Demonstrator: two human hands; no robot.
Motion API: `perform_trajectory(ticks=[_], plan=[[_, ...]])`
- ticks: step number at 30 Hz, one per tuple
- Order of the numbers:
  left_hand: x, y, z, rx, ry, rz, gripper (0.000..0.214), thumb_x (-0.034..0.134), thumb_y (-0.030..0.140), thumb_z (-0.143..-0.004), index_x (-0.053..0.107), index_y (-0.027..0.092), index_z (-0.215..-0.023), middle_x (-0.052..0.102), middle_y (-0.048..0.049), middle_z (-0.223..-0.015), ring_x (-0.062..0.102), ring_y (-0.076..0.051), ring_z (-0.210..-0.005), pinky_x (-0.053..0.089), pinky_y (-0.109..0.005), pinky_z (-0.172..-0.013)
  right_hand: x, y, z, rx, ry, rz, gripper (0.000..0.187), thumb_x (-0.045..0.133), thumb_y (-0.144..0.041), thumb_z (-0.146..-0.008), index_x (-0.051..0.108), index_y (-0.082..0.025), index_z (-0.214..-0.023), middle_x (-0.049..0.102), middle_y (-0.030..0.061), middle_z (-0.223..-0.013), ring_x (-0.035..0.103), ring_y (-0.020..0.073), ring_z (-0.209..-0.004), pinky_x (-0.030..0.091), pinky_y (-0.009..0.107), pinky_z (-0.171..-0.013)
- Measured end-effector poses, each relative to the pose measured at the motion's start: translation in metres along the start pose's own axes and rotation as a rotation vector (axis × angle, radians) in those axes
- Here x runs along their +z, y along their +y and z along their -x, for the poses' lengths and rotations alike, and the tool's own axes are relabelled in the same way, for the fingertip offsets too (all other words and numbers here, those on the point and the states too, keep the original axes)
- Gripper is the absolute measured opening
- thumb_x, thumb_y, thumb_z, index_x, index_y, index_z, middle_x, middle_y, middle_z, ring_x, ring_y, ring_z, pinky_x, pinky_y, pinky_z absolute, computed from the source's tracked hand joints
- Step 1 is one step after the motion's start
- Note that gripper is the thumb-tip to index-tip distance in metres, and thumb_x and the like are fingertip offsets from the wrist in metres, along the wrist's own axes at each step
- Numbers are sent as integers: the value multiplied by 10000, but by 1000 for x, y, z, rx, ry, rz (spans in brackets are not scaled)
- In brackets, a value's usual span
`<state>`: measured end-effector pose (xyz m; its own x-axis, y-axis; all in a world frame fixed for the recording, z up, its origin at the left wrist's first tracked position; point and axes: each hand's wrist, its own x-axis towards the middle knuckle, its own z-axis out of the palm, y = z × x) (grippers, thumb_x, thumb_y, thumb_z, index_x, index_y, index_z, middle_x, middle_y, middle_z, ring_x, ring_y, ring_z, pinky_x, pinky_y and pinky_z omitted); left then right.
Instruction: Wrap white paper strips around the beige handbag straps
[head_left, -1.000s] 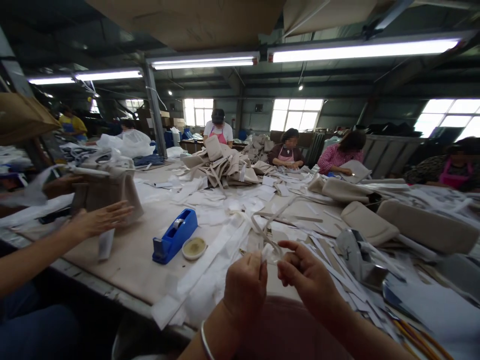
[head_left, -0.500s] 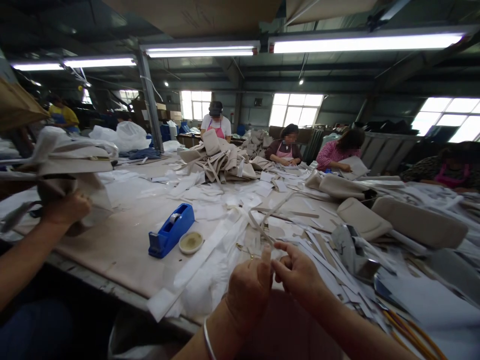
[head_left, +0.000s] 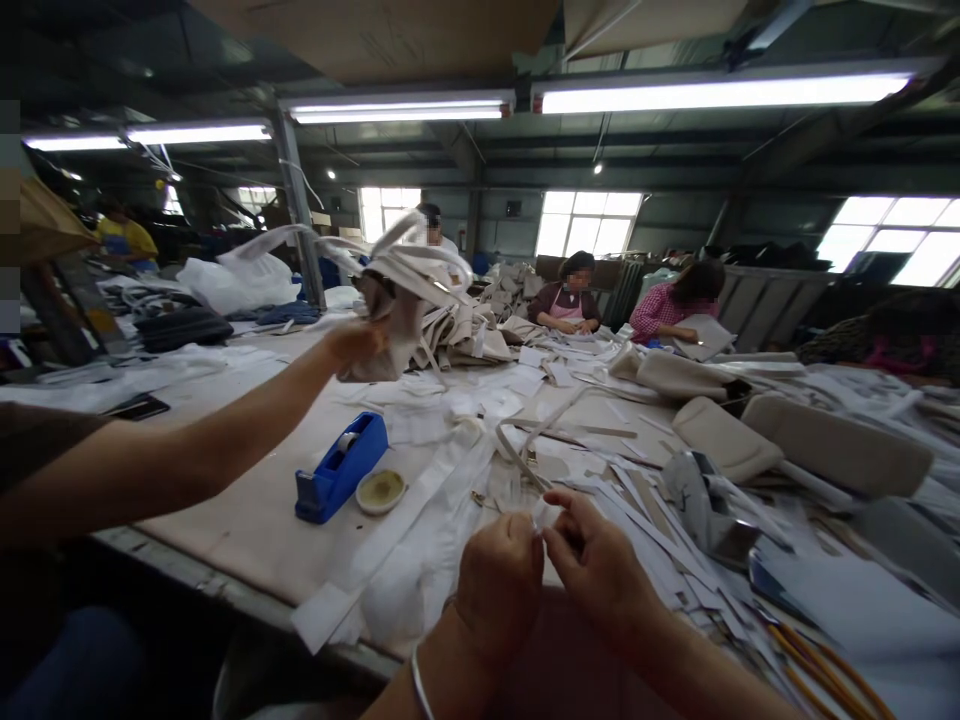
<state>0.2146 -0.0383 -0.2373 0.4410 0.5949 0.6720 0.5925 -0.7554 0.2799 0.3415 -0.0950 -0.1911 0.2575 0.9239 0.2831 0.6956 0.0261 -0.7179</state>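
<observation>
My left hand (head_left: pixel 501 572) is closed in a fist over the near edge of the table, a metal bangle (head_left: pixel 421 685) round its wrist. My right hand (head_left: pixel 596 545) meets it, thumb and index finger bent into a pinch. A small whitish bit shows between the fingertips, too small to name. Just beyond my right fingertips lies the end of a beige strap (head_left: pixel 516 452); whether they touch it I cannot tell. A small gold-coloured metal clasp (head_left: pixel 478 497) lies beyond my left hand. Left of it stand a blue tape dispenser (head_left: pixel 345 465) and a round shallow dish (head_left: pixel 381 491).
From the left, a co-worker's arm (head_left: pixel 225 435) reaches across the table, holding a beige bag (head_left: pixel 394 320). White foam strips (head_left: pixel 405 510), paper strips (head_left: pixel 660 530) and padded beige pieces (head_left: pixel 832 440) crowd the table (head_left: pixel 247 530). Several people work at the far side.
The co-worker's arm has swung the beige bag from the far left toward the middle. My hands stay together; the whitish bit by my left thumb shows less, and my right index finger has curled slightly.
</observation>
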Motion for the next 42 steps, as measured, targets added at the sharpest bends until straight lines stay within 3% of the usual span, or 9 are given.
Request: perform_trajectory(ticks=[6, 9, 12, 18, 21, 24, 27, 36, 42], plan=[[-5, -6, -5, -112, -16, 270, 175, 419, 182, -942, 585, 183, -887, 679, -83, -796, 660, -241, -735, 510, -355, -661, 11, 8, -6, -15, 29, -105, 355, 526, -328, -896, 517, -174, -1216, 544, -46, -637, 545, 168, -594, 443, 297, -606], [-19, -10, -12, -141, -122, 483, 192, 413, 194, -958, 602, 182, -923, 693, -82, -868, 651, -223, -802, 503, -341, -721, 13, 8, -10, -40, 33, -106, 381, 530, -336, -896, 504, -169, -1237, 561, -43, -641, 547, 169, -595, 441, 294, -597], [-33, -12, -16, -164, -249, 678, 198, 423, 227, -975, 608, 182, -919, 676, -60, -847, 620, -186, -761, 476, -300, -693, 13, 8, -14, -45, 34, -105, 404, 530, -337, -896, 487, -163, -1259, 592, -37, -661, 562, 172, -605, 451, 299, -611], [-44, -13, -16, -326, -257, 943, 269, 448, 343, -992, 597, 167, -853, 579, -2, -705, 539, -129, -632, 433, -256, -615, 16, 6, -23, -6, 13, -122, 517, 577, -391, -893, 426, -153, -1326, 560, -79, -590, 566, 168, -563, 448, 299, -611], [-44, -15, -15, -416, -268, 1082, 312, 475, 402, -982, 600, 153, -843, 574, -2, -704, 527, -114, -610, 424, -240, -580, 20, 7, -27, -2, -57, -167, 349, 574, -456, -901, 565, -158, -1082, 585, -50, -593, 559, 161, -564, 422, 288, -576], [-42, -21, -15, -523, -300, 1227, 330, 510, 432, -960, 611, 136, -853, 599, -18, -733, 536, -109, -605, 418, -233, -558, 22, 9, -32, -38, -153, -303, 320, 542, -462, -923, 554, -195, -746, 607, -14, -620, 559, 151, -594, 410, 271, -559], [-39, -29, -13, -576, -324, 1336, 317, 538, 417, -938, 631, 116, -900, 653, -62, -819, 582, -122, -631, 437, -242, -573, 19, 13, -34, -97, -206, -398, 292, 551, -425, -926, 590, -191, -755, 603, -22, -621, 525, 138, -590, 411, 261, -564], [-45, -28, -17, -428, -342, 1304, 397, 555, 500, -929, 658, 117, -903, 660, -66, -816, 606, -161, -723, 482, -281, -681, 17, -4, -32, 67, -338, -762, 309, 736, -462, -776, 667, -167, -835, 556, -32, -611, 535, 148, -558, 450, 290, -551], [-58, -62, -10, -332, -637, 1107, 474, 451, 528, -966, 719, 140, -1003, 713, -77, -939, 627, -202, -863, 480, -289, -769, 13, 21, -41, 79, -189, -815, 253, 814, -390, -725, 727, -166, -805, 579, -21, -616, 488, 132, -605, 400, 276, -594]])
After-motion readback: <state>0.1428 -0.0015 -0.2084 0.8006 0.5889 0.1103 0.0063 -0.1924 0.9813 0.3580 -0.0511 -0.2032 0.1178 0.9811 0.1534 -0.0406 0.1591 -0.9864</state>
